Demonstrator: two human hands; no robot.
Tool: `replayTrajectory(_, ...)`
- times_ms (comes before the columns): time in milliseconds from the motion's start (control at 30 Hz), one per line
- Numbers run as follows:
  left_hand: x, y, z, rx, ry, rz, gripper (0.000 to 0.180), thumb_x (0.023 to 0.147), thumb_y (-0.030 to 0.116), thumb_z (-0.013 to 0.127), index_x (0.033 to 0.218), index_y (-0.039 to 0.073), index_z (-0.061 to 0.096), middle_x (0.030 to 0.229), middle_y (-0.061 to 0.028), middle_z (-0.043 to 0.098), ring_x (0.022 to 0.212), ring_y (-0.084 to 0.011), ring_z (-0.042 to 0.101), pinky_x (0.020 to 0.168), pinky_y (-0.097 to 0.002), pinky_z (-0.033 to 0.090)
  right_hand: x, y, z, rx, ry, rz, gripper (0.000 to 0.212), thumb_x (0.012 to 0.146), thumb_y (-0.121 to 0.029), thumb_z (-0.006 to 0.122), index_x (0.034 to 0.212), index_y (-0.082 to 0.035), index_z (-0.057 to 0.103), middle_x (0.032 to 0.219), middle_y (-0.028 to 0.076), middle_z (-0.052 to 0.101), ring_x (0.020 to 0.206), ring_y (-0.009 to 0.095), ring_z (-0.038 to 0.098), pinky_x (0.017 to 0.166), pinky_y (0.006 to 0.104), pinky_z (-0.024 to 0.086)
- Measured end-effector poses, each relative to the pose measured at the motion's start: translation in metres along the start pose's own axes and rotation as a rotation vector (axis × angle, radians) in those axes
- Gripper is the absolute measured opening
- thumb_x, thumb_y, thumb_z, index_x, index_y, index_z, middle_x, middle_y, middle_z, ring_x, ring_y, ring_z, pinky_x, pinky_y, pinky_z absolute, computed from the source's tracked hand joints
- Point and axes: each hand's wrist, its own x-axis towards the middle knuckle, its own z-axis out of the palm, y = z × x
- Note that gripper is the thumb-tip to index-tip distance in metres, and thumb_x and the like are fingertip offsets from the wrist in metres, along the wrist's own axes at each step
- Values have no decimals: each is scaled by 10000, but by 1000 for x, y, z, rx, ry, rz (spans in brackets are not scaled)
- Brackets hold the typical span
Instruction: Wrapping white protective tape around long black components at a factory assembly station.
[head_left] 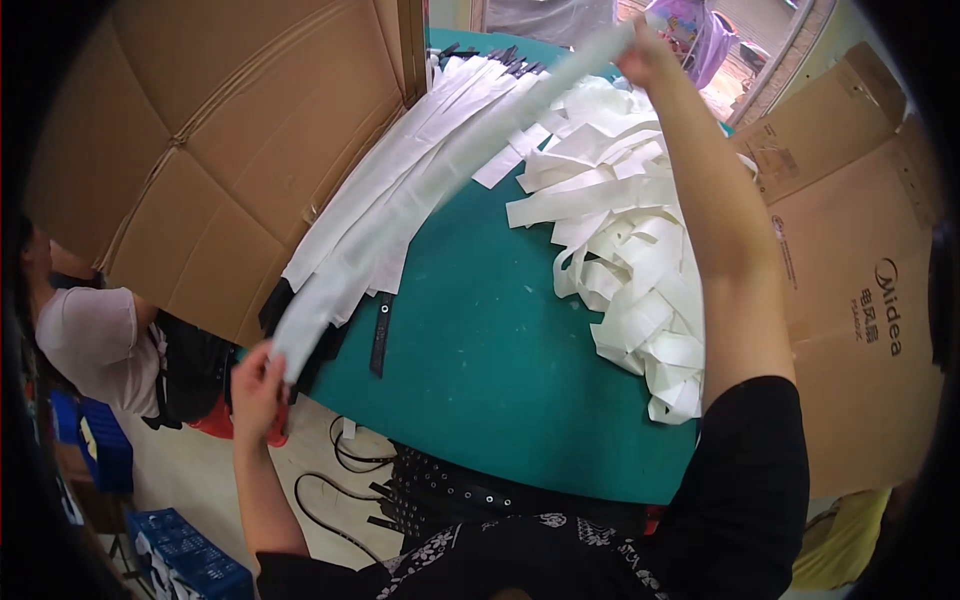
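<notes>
A long whitish strip (480, 155), smeared by motion, stretches diagonally between my two hands. My left hand (258, 392) pinches its near end just off the table's left edge. At the far side my right hand (645, 58) closes on the other end, with the arm reached out. Under the strip lies a layered row of flat white strips (375, 225), with dark ends poking out at the far end. A black strap with an eyelet (381, 335) sticks out from its near end. A loose, tangled heap of white strips (640, 250) covers the right of the green table (470, 340).
Large cardboard panels (230, 130) stand along the left side. A cardboard box (850, 290) borders the table on the right. Black eyelet belts (450, 490) hang at the front edge before my body. Another person (95, 330) is at the far left, above blue crates (190, 555).
</notes>
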Motion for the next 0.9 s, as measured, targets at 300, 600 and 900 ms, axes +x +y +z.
replayTrajectory(300, 149, -18, -4, 177, 111, 10, 268, 870, 205, 497, 1027, 4, 577, 643, -6, 559, 505, -96, 493, 464, -219, 403, -62, 79, 41, -828, -374, 54, 418, 851, -380, 507, 1066, -21, 521, 992, 97, 580, 832, 168, 574, 757, 277, 461)
replayTrajectory(600, 32, 53, 76, 417, 171, 513, 243, 790, 113, 601, 1009, 11, 579, 866, -97, 604, 716, -177, 573, 658, -268, 451, -386, 38, -21, -809, -545, 367, 246, 865, -154, 516, 1046, 7, 562, 867, 35, 598, 780, 81, 532, 716, 227, 443)
replayTrajectory(900, -167, -31, 188, 590, -854, 755, 214, 742, 191, 610, 871, 20, 610, 902, -87, 586, 885, -261, 546, 768, -347, 443, -630, 122, -59, -1214, -474, 463, 235, 802, -209, 565, 930, -14, 597, 855, 137, 613, 781, 273, 594, 714, 339, 465)
